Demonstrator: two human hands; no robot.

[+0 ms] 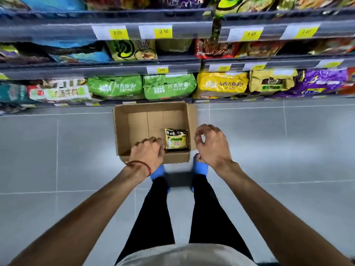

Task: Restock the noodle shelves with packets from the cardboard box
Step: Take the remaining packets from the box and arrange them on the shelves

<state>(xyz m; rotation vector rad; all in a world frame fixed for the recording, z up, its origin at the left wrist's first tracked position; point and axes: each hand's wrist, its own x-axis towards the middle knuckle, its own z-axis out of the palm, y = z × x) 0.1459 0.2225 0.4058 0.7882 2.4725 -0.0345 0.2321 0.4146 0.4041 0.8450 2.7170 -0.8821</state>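
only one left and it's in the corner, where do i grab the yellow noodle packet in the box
Come straight down from above and pinch the packet by its far crimped end or left edge. It lies flat on the floor of the box, its right edge close to the right wall and its near end by the front wall, leaving little room there.

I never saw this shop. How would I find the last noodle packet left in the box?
Find the open cardboard box on the grey floor in front of the noodle shelves. In its near right corner lies a small yellow packet with a dark top. It is the only packet in the box; all the others sit on shelves.
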